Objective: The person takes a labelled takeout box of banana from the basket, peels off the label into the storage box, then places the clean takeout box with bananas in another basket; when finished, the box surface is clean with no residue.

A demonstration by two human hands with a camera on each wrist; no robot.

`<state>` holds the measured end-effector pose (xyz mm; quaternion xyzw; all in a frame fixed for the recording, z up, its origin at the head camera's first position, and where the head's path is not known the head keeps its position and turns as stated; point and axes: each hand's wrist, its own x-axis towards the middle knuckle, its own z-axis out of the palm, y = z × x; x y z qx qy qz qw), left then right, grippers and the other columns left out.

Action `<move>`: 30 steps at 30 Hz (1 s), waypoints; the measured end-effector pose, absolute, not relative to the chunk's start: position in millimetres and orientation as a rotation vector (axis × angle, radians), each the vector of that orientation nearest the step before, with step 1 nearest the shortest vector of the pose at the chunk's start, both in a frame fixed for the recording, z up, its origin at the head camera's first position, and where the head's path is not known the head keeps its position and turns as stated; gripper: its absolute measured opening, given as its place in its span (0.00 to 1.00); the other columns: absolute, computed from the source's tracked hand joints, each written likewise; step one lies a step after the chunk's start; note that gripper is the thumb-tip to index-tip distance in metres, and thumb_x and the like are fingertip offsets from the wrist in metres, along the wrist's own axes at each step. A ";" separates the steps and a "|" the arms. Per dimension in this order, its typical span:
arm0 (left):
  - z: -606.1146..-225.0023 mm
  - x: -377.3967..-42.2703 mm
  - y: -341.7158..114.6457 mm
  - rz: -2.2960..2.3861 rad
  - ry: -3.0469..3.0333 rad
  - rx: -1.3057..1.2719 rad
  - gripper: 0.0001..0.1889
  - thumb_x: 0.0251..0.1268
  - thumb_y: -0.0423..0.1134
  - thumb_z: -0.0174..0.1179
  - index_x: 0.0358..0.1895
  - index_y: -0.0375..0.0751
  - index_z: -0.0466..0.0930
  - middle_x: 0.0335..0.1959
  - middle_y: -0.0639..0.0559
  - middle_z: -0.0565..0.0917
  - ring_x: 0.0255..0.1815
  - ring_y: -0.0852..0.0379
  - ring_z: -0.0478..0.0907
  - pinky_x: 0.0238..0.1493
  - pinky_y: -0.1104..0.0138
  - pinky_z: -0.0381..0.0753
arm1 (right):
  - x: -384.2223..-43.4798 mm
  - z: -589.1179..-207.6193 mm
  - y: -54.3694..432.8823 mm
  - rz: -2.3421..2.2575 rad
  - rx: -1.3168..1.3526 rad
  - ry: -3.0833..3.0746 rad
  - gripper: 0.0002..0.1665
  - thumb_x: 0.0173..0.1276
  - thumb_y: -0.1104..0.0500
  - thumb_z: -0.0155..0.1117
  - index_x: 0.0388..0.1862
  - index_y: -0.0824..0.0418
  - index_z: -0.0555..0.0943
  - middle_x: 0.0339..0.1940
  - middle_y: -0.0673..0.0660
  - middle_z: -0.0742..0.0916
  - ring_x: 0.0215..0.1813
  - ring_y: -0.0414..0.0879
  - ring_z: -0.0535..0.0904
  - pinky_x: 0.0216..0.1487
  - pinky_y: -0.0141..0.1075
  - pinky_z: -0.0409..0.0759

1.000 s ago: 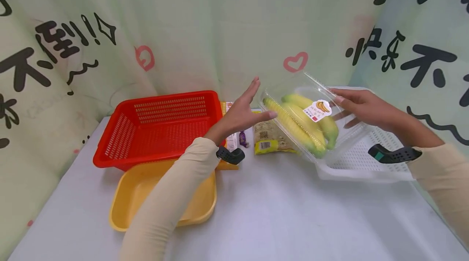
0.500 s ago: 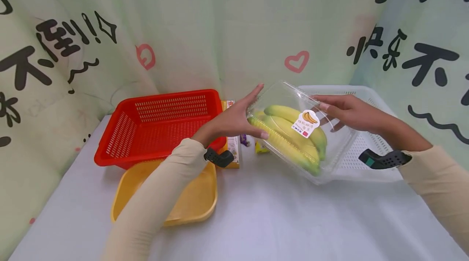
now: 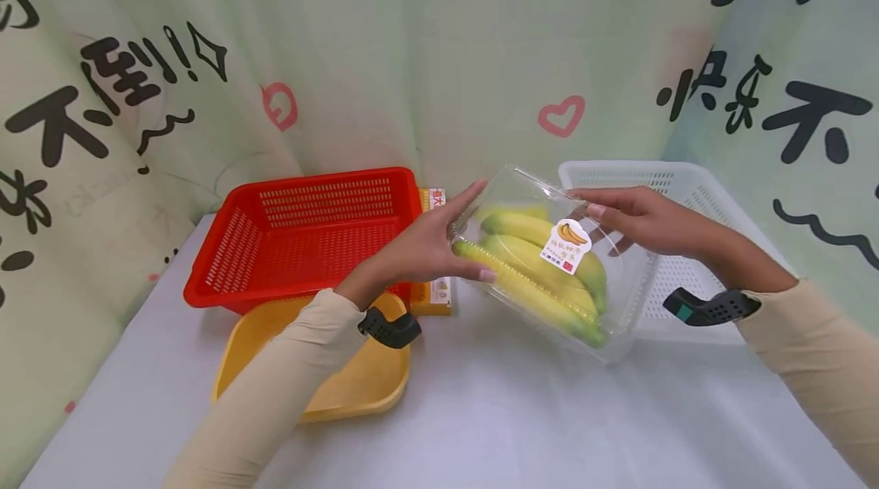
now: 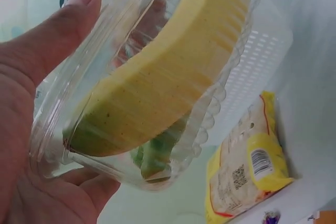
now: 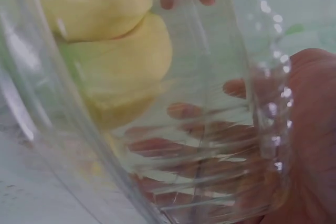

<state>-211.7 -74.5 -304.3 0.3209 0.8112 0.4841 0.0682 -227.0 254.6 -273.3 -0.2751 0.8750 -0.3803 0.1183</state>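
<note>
A clear plastic clamshell box [image 3: 628, 291] with several bananas [image 3: 522, 245] inside is held tilted above the table, in front of the white basket. It carries a white label [image 3: 566, 246] with a banana picture. My left hand [image 3: 426, 241] grips the box's left side; in the left wrist view its thumb lies on one face of the box and its fingers curl around the other. My right hand [image 3: 648, 222] holds the upper right edge, and the right wrist view shows its fingers [image 5: 184, 150] through the plastic.
On the left stands a red perforated basket [image 3: 309, 241], with a yellow tray [image 3: 364, 390] before it. A white perforated basket [image 3: 676, 176] is at the right. A narrow yellow-and-white carton [image 3: 436, 298] stands beside the red basket. The left wrist view shows a yellow-edged packet [image 4: 247, 166].
The banana box has moved left and closer to me, away from over the white basket. My left hand, at first apart from it, has taken hold of its left side.
</note>
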 end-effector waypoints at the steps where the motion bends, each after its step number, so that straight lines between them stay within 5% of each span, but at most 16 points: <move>1: -305.5 -208.7 -75.4 1.452 2.453 0.966 0.59 0.46 0.48 0.78 0.78 0.68 0.44 0.72 0.58 0.62 0.60 0.57 0.66 0.48 0.66 0.81 | -226.6 -273.4 253.5 -1.113 -0.809 2.552 0.28 0.79 0.57 0.49 0.74 0.63 0.64 0.59 0.67 0.80 0.47 0.56 0.84 0.35 0.43 0.85; 14: -321.7 -167.9 -80.8 1.507 2.473 0.880 0.63 0.42 0.49 0.80 0.78 0.68 0.41 0.60 0.54 0.71 0.54 0.56 0.71 0.43 0.66 0.83 | -217.4 -282.6 242.0 -1.120 -0.901 2.440 0.26 0.78 0.61 0.50 0.72 0.63 0.67 0.56 0.64 0.81 0.43 0.49 0.84 0.34 0.43 0.85; 30: -339.4 -120.5 -110.3 1.587 2.484 0.872 0.65 0.40 0.46 0.81 0.79 0.63 0.40 0.75 0.61 0.56 0.65 0.55 0.65 0.53 0.65 0.79 | -199.8 -297.8 212.1 -1.054 -1.003 2.275 0.28 0.78 0.59 0.50 0.75 0.62 0.63 0.63 0.66 0.77 0.49 0.50 0.81 0.39 0.39 0.85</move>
